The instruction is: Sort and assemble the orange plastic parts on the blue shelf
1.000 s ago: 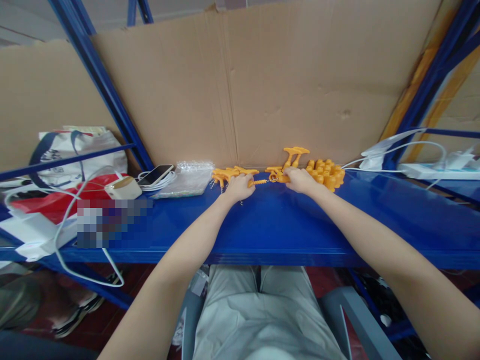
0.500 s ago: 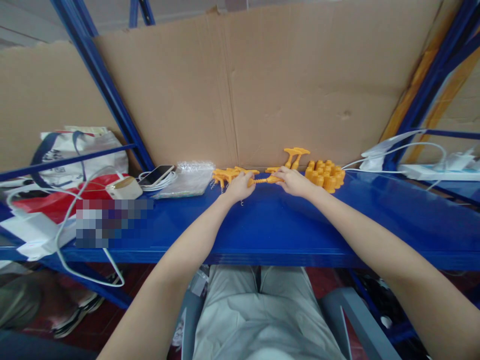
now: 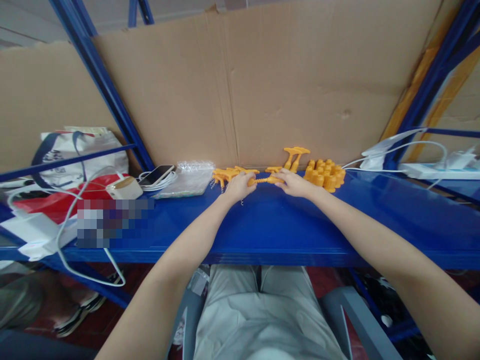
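Note:
My left hand (image 3: 240, 186) is closed on the handle end of a yellow corkscrew (image 3: 262, 180), its ridged shaft pointing right. My right hand (image 3: 294, 183) pinches a yellow plastic sleeve (image 3: 275, 179) that sits over the far end of that shaft. No metal spiral shows between the two parts. Beside my left hand lies a pile of yellow corkscrews (image 3: 227, 173) with bare metal spirals hanging down. Just behind my right hand are two upright yellow T-handled pieces (image 3: 296, 152) and another lying flat. A cluster of yellow sleeves (image 3: 325, 175) stands to its right.
Left of the pile lie clear plastic bags (image 3: 189, 179), a phone (image 3: 157, 175) on a coiled white cable, and a white charger (image 3: 123, 187). A cardboard sheet (image 3: 281, 85) walls off the back of the blue table (image 3: 270, 230). At right is a white power strip (image 3: 431, 171).
My right hand has moved left with the yellow sleeve, which now covers the metal spiral that showed at the corkscrew's tip. My left hand has stayed almost still.

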A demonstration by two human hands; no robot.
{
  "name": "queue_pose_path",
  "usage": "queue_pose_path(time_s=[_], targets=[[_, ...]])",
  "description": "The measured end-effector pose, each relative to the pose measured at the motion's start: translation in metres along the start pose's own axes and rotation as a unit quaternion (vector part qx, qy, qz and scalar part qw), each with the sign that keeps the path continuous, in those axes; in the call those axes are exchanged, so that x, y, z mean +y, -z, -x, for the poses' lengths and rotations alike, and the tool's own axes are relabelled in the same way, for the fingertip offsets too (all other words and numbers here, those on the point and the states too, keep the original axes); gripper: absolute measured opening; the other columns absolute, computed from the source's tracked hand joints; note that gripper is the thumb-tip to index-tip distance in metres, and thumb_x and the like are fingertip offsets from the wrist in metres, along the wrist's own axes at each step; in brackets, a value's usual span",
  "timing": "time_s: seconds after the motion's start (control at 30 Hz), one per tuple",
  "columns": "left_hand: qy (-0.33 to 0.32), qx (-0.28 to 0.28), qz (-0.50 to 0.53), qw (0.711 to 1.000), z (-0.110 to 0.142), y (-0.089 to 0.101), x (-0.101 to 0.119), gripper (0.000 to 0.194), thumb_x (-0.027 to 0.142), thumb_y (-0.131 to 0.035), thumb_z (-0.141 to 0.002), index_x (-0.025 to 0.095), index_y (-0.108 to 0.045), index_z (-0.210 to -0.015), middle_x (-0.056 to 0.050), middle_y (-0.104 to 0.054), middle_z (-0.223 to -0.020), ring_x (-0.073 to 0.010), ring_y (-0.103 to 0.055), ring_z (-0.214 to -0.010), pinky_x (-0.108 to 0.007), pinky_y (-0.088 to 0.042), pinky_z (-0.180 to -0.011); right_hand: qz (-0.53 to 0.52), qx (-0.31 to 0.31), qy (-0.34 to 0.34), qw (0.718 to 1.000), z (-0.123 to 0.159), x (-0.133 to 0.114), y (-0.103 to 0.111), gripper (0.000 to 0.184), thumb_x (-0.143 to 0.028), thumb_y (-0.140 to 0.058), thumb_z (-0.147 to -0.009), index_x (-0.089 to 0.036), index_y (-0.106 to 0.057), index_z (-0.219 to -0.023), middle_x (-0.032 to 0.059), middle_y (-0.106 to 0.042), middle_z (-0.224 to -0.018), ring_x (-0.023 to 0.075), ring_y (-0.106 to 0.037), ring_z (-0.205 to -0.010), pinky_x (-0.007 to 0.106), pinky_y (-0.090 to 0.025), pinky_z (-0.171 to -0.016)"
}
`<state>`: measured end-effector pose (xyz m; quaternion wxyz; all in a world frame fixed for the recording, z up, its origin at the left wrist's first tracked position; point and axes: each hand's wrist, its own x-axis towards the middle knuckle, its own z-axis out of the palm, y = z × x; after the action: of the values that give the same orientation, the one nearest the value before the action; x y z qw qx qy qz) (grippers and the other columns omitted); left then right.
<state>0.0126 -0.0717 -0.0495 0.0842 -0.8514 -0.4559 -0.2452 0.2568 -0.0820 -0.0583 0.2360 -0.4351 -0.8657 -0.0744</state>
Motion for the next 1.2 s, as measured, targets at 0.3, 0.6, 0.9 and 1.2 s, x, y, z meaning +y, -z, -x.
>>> queue_pose_path(time_s=[0.3, 0.6, 0.9, 1.2], targets=[[-0.001, 0.006, -0.019, 1.0, 0.002, 0.004, 0.005, 0.032, 0.027, -0.06, -0.092, 0.021, -0.069, -0.122, -0.011, -0.072, -0.113, -0.0271, -0.068, -0.105, -0.042, -0.054, -0.094, -0.049, 0.014, 0.021, 0.998, -0.002, 0.008, -0.003, 0.036, -0.022, -0.053, -0.096, -0.017, -0.068, -0.129, 0.0158, -0.067, -0.123, 0.027, -0.064, -0.117, 0.05, -0.049, -0.106], [0.011, 0.017, 0.018, 1.0, 0.0, 0.0, 0.002, 0.029, 0.028, -0.062, -0.092, 0.021, -0.071, -0.119, -0.009, -0.072, -0.111, -0.025, -0.067, -0.107, -0.039, -0.053, -0.097, -0.067, 0.035, 0.012, 0.997, -0.004, 0.01, -0.005, 0.036, -0.023, -0.054, -0.095, -0.018, -0.071, -0.127, 0.016, -0.069, -0.125, 0.0276, -0.065, -0.118, 0.052, -0.05, -0.104], [0.002, 0.007, 0.027, 1.0, 0.0, 0.002, -0.002, 0.036, 0.026, -0.062, -0.092, 0.023, -0.07, -0.128, -0.007, -0.073, -0.126, -0.0254, -0.067, -0.118, -0.04, -0.051, -0.105, -0.078, 0.036, 0.012, 0.996, -0.003, 0.01, -0.004, 0.035, -0.023, -0.056, -0.095, -0.02, -0.071, -0.126, 0.0148, -0.07, -0.123, 0.0277, -0.065, -0.115, 0.052, -0.051, -0.103], [-0.024, -0.001, 0.022, 0.999, -0.002, 0.002, -0.002, 0.032, 0.021, -0.06, -0.09, 0.019, -0.073, -0.12, -0.009, -0.075, -0.124, -0.0256, -0.069, -0.116, -0.041, -0.052, -0.104, -0.1, 0.007, -0.011, 0.995, -0.003, 0.003, -0.004, 0.031, -0.018, -0.059, -0.093, -0.018, -0.072, -0.122, 0.0137, -0.072, -0.123, 0.0269, -0.066, -0.118, 0.051, -0.049, -0.106]])
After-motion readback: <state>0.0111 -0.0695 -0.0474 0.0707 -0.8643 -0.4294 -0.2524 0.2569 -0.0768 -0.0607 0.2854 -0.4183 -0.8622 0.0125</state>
